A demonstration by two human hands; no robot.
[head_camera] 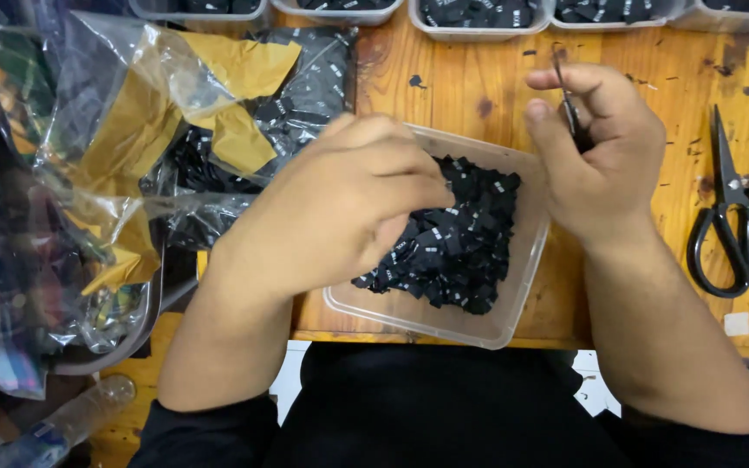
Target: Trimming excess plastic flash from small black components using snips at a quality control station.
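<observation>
Wooden bench (470,87), stained. Left hand (340,204) fingers bunched over clear tub (522,269); right hand (600,143) beside it pinching small snips (568,104).

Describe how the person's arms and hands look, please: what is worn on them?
Both hands, left hand and right hand, are bare: no gloves, rings or watch show. The forearms are bare too. Black sleeves are pushed up towards the elbows, matching the black garment on the body.
</observation>
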